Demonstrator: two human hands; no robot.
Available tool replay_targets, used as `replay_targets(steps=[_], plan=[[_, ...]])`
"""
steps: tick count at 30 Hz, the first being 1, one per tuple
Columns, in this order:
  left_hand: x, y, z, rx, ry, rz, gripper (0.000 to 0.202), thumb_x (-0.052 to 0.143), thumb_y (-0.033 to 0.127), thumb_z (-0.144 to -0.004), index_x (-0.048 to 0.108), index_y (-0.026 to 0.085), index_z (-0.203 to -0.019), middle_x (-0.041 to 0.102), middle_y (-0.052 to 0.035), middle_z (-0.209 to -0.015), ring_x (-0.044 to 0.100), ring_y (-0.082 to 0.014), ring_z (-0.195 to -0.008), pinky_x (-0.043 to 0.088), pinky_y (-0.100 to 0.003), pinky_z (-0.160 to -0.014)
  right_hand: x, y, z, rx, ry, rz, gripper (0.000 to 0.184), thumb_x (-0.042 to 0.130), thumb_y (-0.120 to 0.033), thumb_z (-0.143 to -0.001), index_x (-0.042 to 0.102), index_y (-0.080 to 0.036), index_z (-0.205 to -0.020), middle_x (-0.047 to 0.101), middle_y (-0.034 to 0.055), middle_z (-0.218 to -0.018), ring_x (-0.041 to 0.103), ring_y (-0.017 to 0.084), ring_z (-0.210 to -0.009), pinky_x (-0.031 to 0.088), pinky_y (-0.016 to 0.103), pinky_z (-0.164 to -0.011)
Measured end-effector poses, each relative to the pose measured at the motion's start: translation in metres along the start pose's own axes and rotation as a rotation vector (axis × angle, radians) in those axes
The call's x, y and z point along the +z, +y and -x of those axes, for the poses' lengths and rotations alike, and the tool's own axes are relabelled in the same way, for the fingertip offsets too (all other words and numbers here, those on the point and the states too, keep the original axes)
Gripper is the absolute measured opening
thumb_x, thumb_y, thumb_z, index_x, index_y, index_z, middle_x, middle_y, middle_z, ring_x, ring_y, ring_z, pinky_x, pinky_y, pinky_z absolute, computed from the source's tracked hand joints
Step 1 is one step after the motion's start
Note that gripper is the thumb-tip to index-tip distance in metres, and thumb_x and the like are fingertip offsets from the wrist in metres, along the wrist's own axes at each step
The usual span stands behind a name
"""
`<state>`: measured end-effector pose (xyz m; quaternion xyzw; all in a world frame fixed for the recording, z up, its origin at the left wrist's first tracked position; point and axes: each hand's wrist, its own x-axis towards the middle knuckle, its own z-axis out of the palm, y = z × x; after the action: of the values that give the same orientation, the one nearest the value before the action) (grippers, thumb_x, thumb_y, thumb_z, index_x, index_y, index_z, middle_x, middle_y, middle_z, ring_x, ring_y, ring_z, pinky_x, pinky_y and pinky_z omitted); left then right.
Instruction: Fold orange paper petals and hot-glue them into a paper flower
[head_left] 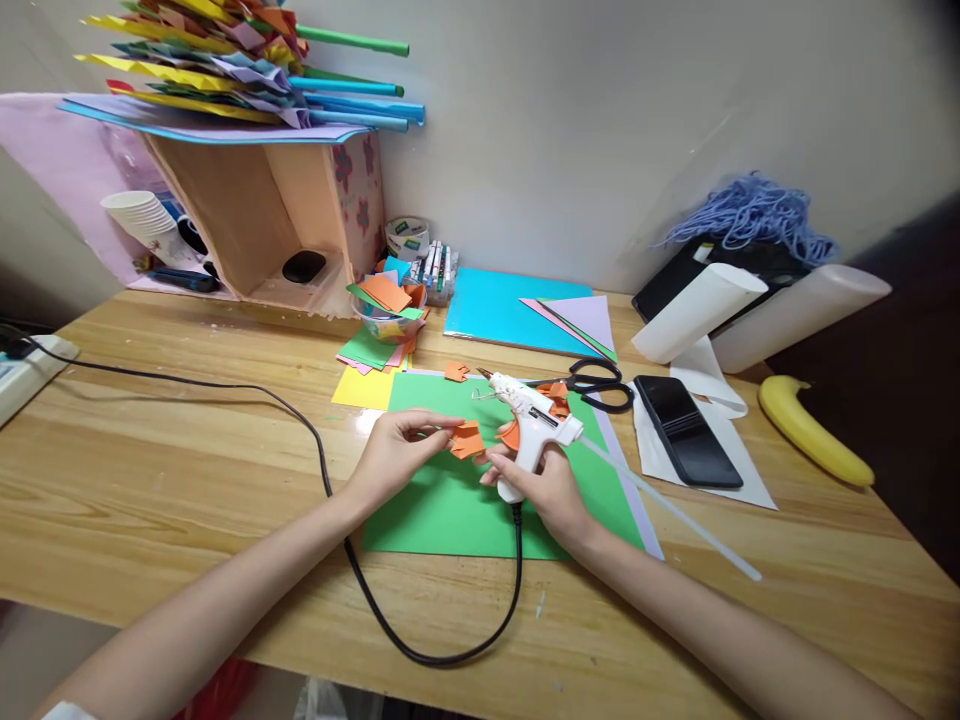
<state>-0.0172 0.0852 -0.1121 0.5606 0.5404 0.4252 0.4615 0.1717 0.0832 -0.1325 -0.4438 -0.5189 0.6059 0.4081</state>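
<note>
Between the thumb and fingers of my left hand (401, 452) is a small folded piece of orange paper (467, 440). My right hand (546, 487) is wrapped round the handle of a white hot glue gun (536, 425), whose nozzle points up and left. A clear glue stick (675, 507) sticks out of the gun's back, and a black cord (450, 660) runs from its handle. Under both hands lies a green paper sheet (435, 520). Another folded orange paper piece (456, 371) rests near the sheet's top edge. More orange paper is partly hidden behind the gun.
Black scissors (600, 385) lie past the gun. To the right are a phone (686, 430), a banana (814, 430) and paper rolls (697, 310). A bowl of paper scraps (390, 322) stands before a cardboard box (360, 220). The cord crosses left to a power strip (30, 375).
</note>
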Motion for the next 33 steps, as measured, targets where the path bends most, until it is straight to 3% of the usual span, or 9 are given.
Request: replay_targets(steps=[8, 13, 17, 23, 33], plan=[[0.005, 0.003, 0.006, 0.111, -0.042, -0.115, 0.02, 0.057, 0.024, -0.078, 0.071, 0.018, -0.09, 0.067, -0.0067, -0.089, 0.061, -0.0156, -0.083, 0.047, -0.021, -0.066, 0.0, -0.001, -0.001, 0.001, 0.009, -0.013, 0.038, 0.069, -0.038, -0.068, 0.047, -0.017, -0.09, 0.066, 0.004, -0.073, 0.066, 0.018, -0.058, 0.054, 0.03, -0.056], [0.007, 0.005, 0.006, 0.125, 0.008, -0.109, 0.018, 0.06, 0.031, -0.076, 0.071, 0.017, -0.08, 0.067, -0.0065, -0.082, 0.061, -0.0159, -0.078, 0.047, -0.023, -0.065, 0.0, -0.002, 0.0, 0.022, -0.008, 0.017, 0.038, 0.068, -0.041, -0.069, 0.048, -0.016, -0.091, 0.065, 0.005, -0.074, 0.065, 0.019, -0.06, 0.054, 0.03, -0.056], [0.006, 0.002, 0.005, 0.091, 0.033, -0.036, 0.018, 0.063, 0.032, -0.073, 0.071, 0.015, -0.078, 0.067, -0.0065, -0.079, 0.061, -0.0158, -0.074, 0.049, -0.024, -0.065, -0.001, 0.0, -0.001, -0.002, -0.001, -0.005, 0.037, 0.064, -0.041, -0.073, 0.046, -0.017, -0.094, 0.063, 0.0038, -0.074, 0.063, 0.016, -0.06, 0.054, 0.029, -0.058], [0.008, 0.001, 0.005, 0.019, 0.008, 0.033, 0.019, 0.066, 0.031, -0.069, 0.07, 0.014, -0.076, 0.067, -0.0066, -0.081, 0.062, -0.0154, -0.074, 0.051, -0.024, -0.066, -0.002, -0.001, -0.004, -0.012, 0.124, 0.059, 0.036, 0.064, -0.042, -0.072, 0.048, -0.016, -0.091, 0.058, 0.0012, -0.068, 0.057, 0.013, -0.055, 0.051, 0.025, -0.052], [0.016, -0.001, 0.01, 0.076, -0.073, 0.013, 0.015, 0.064, 0.028, -0.072, 0.068, 0.014, -0.077, 0.065, -0.0054, -0.079, 0.061, -0.0133, -0.07, 0.052, -0.023, -0.066, -0.002, 0.002, -0.005, -0.032, 0.065, 0.09, 0.042, 0.07, -0.038, -0.065, 0.048, -0.017, -0.094, 0.064, 0.0045, -0.079, 0.06, 0.015, -0.061, 0.051, 0.028, -0.057]])
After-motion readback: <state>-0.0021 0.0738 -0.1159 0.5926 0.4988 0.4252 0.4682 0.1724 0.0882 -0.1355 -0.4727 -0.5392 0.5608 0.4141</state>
